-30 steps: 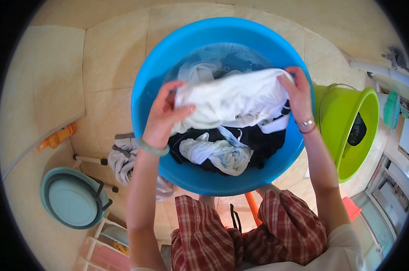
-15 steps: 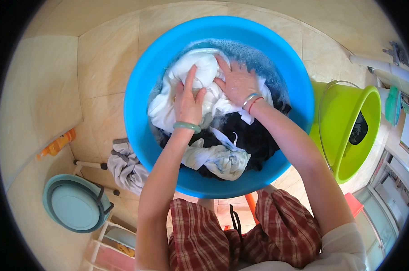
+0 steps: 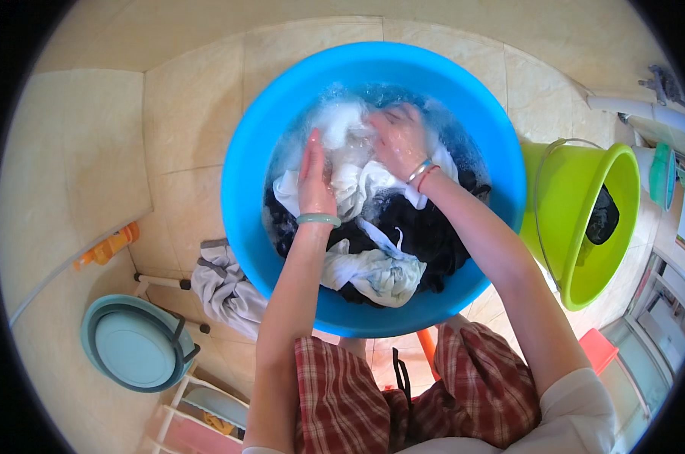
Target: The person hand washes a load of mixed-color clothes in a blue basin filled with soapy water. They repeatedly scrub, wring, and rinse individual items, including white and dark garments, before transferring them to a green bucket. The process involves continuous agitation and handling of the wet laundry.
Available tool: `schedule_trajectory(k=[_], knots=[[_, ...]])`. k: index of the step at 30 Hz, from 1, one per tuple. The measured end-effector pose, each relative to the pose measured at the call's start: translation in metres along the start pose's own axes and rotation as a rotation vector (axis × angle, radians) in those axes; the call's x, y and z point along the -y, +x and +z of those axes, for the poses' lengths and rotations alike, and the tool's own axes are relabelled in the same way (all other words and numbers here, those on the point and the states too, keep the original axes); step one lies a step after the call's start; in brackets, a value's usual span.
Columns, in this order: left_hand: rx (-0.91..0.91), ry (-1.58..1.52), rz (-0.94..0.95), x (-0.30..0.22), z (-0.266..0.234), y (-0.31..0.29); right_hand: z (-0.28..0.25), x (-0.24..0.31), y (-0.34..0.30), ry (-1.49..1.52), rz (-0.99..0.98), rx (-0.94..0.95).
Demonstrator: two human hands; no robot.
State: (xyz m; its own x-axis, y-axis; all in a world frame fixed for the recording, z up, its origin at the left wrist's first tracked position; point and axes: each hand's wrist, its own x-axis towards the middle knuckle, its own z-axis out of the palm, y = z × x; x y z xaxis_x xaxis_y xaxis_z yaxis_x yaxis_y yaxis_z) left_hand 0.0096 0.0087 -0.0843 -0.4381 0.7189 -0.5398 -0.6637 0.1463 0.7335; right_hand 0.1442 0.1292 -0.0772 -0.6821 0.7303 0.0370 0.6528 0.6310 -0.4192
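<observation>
A wide blue basin holds sudsy water and wet laundry. My left hand, a green bangle at its wrist, is turned on edge with fingers stretched out, against the left side of a white garment. Across from it, my right hand bends over the garment's upper right part, wearing a silver bangle and a red cord; motion smears its fingers. Splashing water blurs the cloth between both hands. Nearer to me, dark clothing is soaking, with a twisted pale cloth with bluish marks on top.
A lime-green bucket with a dark item inside lies tilted at the basin's right. To the left are a grey cloth on a rack, a folded grey-green basin and an orange bottle. A red-orange object is at lower right.
The white garment's left part has been drawn inward from the basin's left side, and water splashes around it. My left hand turned on edge; my right hand's spread fingers have curled in.
</observation>
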Motion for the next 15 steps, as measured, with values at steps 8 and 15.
schedule_trajectory(k=[8, 15], knots=[[0.196, -0.411, -0.232, -0.046, 0.033, -0.040, -0.064, 0.095, -0.064, 0.305, -0.571, -0.045], [0.380, -0.700, -0.532, -0.051, 0.043, -0.061, -0.078, 0.147, -0.066, 0.526, -0.411, -0.178]])
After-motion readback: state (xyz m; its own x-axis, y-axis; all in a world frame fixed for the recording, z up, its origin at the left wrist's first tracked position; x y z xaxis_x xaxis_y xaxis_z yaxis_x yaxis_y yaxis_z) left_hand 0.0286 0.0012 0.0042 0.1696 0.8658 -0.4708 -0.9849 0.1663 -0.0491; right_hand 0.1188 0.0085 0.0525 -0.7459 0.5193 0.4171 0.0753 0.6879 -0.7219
